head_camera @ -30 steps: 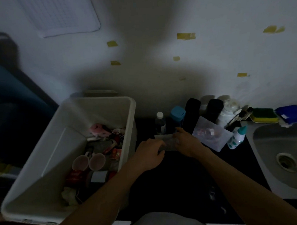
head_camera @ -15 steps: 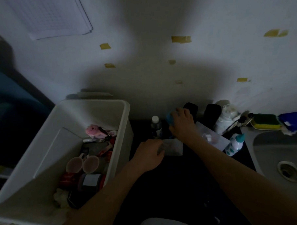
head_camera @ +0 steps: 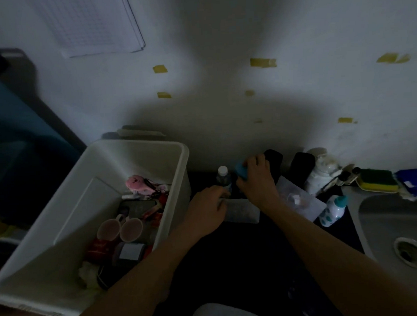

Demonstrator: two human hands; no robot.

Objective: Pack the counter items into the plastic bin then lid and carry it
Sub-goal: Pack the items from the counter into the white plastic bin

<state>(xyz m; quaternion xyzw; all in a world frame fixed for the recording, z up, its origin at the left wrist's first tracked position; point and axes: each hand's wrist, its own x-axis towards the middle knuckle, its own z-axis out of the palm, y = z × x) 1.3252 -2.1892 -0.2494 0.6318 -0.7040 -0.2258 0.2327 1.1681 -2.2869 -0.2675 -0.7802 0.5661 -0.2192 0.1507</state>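
A white plastic bin (head_camera: pixel 68 207) stands on the left of the dark counter (head_camera: pixel 254 256), holding two pink mugs (head_camera: pixel 121 229), a pink toy (head_camera: pixel 135 183) and other small items. My left hand (head_camera: pixel 206 209) pinches the left edge of a small clear bag (head_camera: pixel 241 210) lying on the counter. My right hand (head_camera: pixel 258 177) wraps around a blue-capped bottle (head_camera: pixel 240 169) near the wall. A small white-capped bottle (head_camera: pixel 223 177) stands between my two hands.
Two black containers (head_camera: pixel 302 164), a white jar (head_camera: pixel 322 172), a clear bag (head_camera: pixel 300 200) and a small teal-capped bottle (head_camera: pixel 334 211) crowd the back right. A sponge (head_camera: pixel 375 180) and a blue cloth (head_camera: pixel 415 180) lie beside the steel sink (head_camera: pixel 397 226).
My right hand has left the small clear bag and moved back to the blue-capped bottle, closing around it. My left hand has stayed on the bag.
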